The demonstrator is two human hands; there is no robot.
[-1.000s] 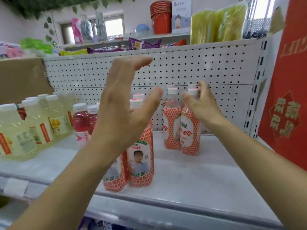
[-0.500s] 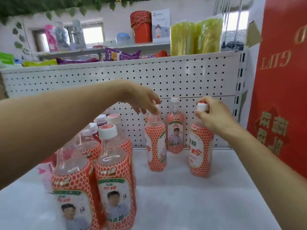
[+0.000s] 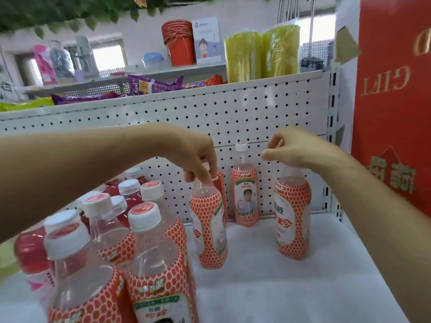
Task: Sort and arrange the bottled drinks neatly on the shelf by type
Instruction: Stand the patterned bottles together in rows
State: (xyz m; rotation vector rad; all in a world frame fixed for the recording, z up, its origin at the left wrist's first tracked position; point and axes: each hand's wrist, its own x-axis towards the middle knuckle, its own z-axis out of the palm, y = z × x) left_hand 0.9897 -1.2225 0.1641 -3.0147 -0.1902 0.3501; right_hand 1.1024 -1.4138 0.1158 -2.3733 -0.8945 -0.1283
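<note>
Both hands at bottle tops near the back of the shelf (image 3: 279, 287).
The left hand (image 3: 196, 157) pinches the orange-honeycomb bottle (image 3: 208, 229) at its neck. The right hand (image 3: 296, 150), fingers curled, seems to grip the second bottle (image 3: 292, 217) by its hidden cap. A third bottle (image 3: 245, 194), white-capped, stands between them by the pegboard (image 3: 256, 108).

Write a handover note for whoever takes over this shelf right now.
Left hand pinches the middle bottle's neck. Right hand is curled over the right bottle's top; grip unclear. Back bottle stands free by the pegboard. Done: these orange-label bottles are grouped on the right. Left: the front-left cluster probably needs lining up with them, apart from the red drinks.
</note>
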